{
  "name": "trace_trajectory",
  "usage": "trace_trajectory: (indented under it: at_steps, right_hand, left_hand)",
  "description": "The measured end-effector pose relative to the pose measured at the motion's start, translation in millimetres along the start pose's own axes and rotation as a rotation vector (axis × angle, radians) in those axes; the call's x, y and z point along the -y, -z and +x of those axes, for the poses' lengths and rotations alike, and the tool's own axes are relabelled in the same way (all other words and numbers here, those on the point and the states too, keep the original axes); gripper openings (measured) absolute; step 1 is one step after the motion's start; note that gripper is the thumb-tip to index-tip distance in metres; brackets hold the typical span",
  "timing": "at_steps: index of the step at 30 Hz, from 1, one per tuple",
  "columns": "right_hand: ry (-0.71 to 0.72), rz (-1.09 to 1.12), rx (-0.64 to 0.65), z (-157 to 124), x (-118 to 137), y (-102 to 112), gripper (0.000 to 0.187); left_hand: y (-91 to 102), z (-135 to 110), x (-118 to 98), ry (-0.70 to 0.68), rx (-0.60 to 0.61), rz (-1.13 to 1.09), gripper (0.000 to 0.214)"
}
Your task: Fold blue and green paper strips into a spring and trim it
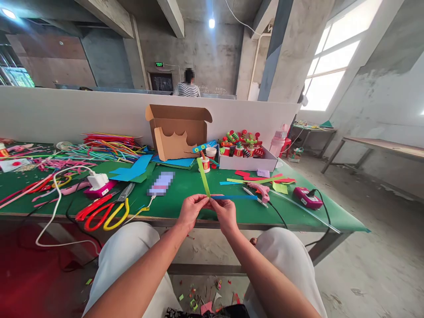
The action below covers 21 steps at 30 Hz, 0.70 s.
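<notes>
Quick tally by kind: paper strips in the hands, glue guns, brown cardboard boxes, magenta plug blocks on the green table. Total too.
Paper strips pinched between left hand and right hand: 2 (green strip, blue strip)
Glue gun: 1
Cardboard box: 1
Magenta plug blocks: 2 (left block, right block)
Total: 6

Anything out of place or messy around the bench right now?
Yes: coloured paper scraps litter the floor under the table, and a white cable droops off its front edge at left. The cardboard box has a jagged piece cut from its flap.
</notes>
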State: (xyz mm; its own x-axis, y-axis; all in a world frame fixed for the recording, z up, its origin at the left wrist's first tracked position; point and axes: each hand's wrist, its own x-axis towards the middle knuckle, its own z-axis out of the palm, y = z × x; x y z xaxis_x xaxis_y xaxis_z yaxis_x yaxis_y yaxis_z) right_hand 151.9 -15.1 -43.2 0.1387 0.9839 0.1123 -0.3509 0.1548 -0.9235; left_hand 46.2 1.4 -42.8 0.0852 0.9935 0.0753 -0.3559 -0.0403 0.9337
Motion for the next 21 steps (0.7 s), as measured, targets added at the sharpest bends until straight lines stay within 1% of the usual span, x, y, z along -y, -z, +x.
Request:
trace_trajectory:
  at_steps: [3,6,9,11,13,16,18,21]
  right_hand:
    - [-0.009,0.008,0.009,-1,2,0,0.03]
    - [0.02,0.013,0.018,0,9,3,0.027]
    - [0.046,0.066,0.057,2,16,8,0.028]
    - [0.011,0.108,0.075,4,17,11,0.028]
    - [-0.063,0.136,0.092,6,14,13,0.031]
    - [-0.159,0.199,0.154,7,9,13,0.035]
    - [-0.188,0.249,0.18,6,7,12,0.035]
    - [-0.204,0.304,0.172,4,8,10,0.034]
  left_hand:
    - [0.5,0,-2,-0.007,-0.01,0.011,0.034]
    - [3.8,2,-8,-0.026,-0.047,0.022,0.031]
    - [7.1,2,-14,-0.009,-0.094,-0.049,0.031]
    - [7.2,1,-16,0.012,-0.085,-0.092,0.031]
    - [5.4,-1,-17,0.029,-0.044,-0.096,0.03]
    - [1.2,-4,-15,0.05,0.018,-0.082,0.029]
    - [-0.5,-4,-13,0.05,0.025,-0.07,0.029]
    - [-0.3,-4,-11,0.03,0.001,-0.042,0.029]
